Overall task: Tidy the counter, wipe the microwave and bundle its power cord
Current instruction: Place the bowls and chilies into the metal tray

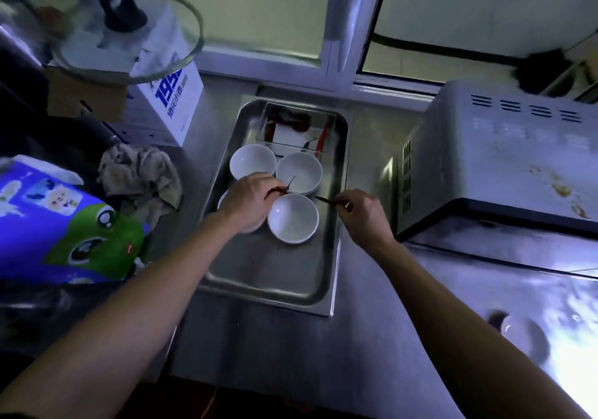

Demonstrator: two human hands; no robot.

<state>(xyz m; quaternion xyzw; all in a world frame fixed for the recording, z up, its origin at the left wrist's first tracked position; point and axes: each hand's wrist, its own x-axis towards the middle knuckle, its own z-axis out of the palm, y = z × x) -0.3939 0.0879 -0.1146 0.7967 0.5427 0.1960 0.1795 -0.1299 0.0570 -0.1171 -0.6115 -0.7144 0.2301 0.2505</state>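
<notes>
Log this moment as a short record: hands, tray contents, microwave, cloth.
left hand: pinches a thin dark stick over the bowls
right hand: pinches a second thin dark stick
tray: steel, holds white bowls at its middle and a clear container at the far end
microwave: right of tray, yellowish stains on top
cloth: crumpled, left of tray
power cord: not identifiable

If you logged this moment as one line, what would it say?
left hand: pinches thin dark stick over white bowls | right hand: pinches another beside them | steel tray: holds the bowls | microwave: stained, unwiped
</notes>
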